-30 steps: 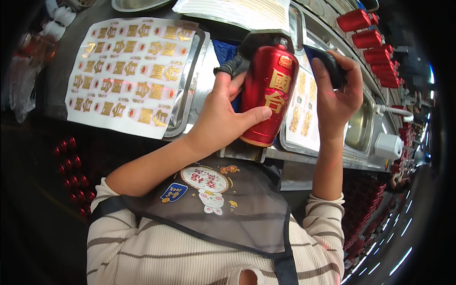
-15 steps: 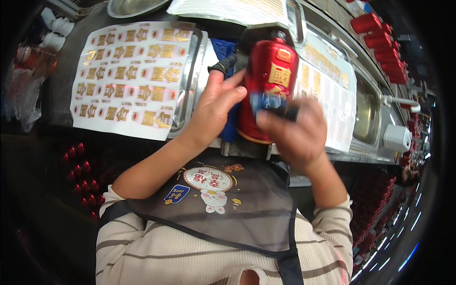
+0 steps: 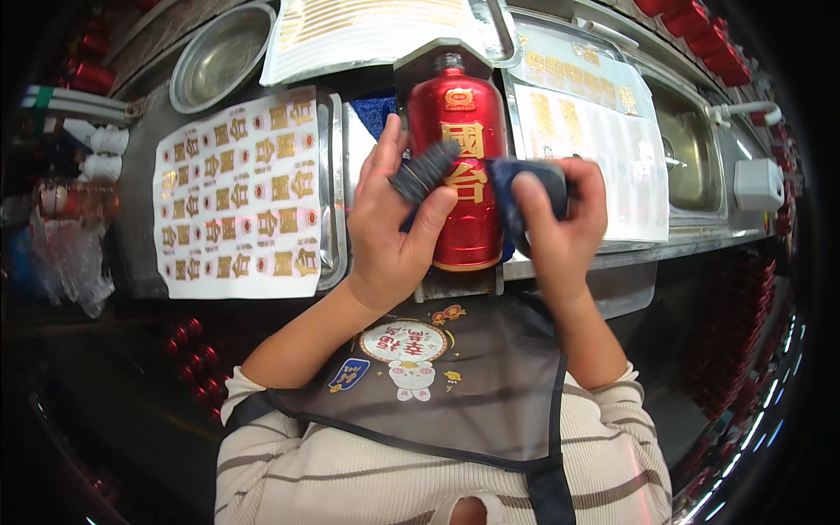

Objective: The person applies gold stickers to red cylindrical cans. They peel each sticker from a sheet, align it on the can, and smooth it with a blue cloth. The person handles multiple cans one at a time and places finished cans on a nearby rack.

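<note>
A shiny red bottle [image 3: 456,232] with gold characters and a gold emblem lies on a metal rest, its neck pointing away from me. My left hand [image 3: 389,223] is at its left side, fingers apart, with the thumb at the bottle's edge. The black ribbed finger sleeve [image 3: 426,171] on its index finger reaches over the gold characters; whether it presses on them I cannot tell. Closed around a dark blue pad [image 3: 535,191], my right hand [image 3: 569,229] is at the bottle's right side. The pad's far edge is blurred.
A white sheet of gold character transfers [image 3: 236,192] lies on a metal tray at left. More sheets [image 3: 604,166] lie at right, beside a sink [image 3: 682,166]. A striped sheet [image 3: 367,31] and metal bowl [image 3: 223,57] are at the back. Red bottles stand around.
My right hand with the pad has gone from over the bottle's characters to its right side. My left index finger now reaches over the characters. The whole view has shifted.
</note>
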The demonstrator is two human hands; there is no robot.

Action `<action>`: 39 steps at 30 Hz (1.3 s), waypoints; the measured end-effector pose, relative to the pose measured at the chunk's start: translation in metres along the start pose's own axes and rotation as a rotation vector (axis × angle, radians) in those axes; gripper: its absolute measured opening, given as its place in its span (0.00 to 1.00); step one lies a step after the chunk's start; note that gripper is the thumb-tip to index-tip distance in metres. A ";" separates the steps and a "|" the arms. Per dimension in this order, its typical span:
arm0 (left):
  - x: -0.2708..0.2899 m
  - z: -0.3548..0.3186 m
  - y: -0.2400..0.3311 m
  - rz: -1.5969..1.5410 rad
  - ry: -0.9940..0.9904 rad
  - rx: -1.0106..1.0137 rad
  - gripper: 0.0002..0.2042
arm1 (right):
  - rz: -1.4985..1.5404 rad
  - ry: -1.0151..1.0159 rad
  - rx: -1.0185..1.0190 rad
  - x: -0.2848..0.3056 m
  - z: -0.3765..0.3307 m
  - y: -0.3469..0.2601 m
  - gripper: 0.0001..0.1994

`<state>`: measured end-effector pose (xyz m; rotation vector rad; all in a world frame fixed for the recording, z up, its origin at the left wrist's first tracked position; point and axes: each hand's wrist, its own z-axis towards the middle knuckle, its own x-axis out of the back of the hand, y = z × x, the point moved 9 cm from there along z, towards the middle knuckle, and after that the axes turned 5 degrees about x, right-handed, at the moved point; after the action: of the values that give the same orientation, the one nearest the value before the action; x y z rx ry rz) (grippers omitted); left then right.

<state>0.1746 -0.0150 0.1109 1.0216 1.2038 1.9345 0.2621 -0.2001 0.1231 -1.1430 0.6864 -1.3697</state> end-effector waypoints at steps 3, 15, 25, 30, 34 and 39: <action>0.001 0.005 0.022 0.480 -0.116 -0.332 0.16 | 0.181 0.076 -0.262 0.033 0.013 0.064 0.08; -0.021 -0.001 0.040 0.616 -0.291 -0.455 0.13 | 0.330 -0.144 -0.406 -0.017 0.002 0.029 0.05; -0.004 0.043 0.017 0.559 -0.256 -0.360 0.16 | 0.202 -0.196 -0.313 -0.037 -0.002 0.016 0.18; 0.011 0.039 -0.003 0.461 -0.267 -0.242 0.16 | 0.234 -0.205 -0.320 -0.039 0.000 0.014 0.19; 0.016 0.043 0.010 0.498 -0.238 -0.312 0.16 | 0.229 -0.230 -0.349 -0.040 0.000 0.014 0.19; 0.008 0.067 0.016 0.529 -0.226 -0.352 0.17 | 0.196 -0.251 -0.325 -0.043 0.001 0.010 0.19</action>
<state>0.2263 0.0133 0.1468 1.4105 0.4663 2.2375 0.2611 -0.1601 0.1050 -1.4344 0.8324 -0.9505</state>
